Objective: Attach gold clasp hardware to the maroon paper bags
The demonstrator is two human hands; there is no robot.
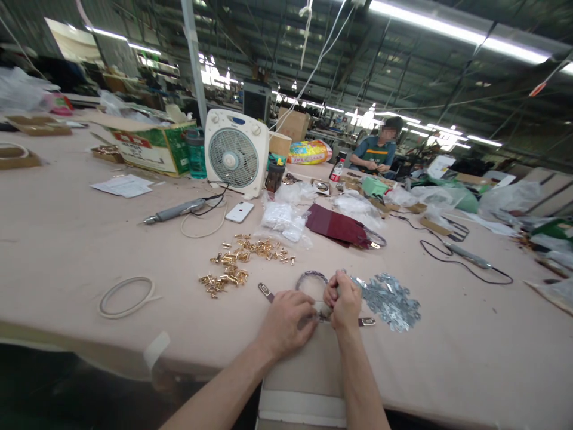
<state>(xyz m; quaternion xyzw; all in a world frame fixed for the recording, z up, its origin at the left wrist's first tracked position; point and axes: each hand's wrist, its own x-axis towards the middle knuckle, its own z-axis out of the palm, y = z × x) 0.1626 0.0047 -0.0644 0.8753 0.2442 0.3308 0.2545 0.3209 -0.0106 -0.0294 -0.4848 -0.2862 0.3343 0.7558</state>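
In front of me a pale beige panel, apparently part of a bag, hangs over the table edge. My left hand lies on its upper end, fingers curled and thumb tucked in; what they pinch is hidden. Close beside it my right hand is closed in a fist just above the same spot, around something I cannot make out. A dark twisted handle loop stands out behind both hands. Brown strap ends with gold metal plates stick out on either side, a left strap end and a right strap end.
Gold fittings lie scattered left of the hands, flat silver plates to the right. Around them are a maroon bag piece, a phone, corded tools, a tape coil and a fan. A co-worker sits across.
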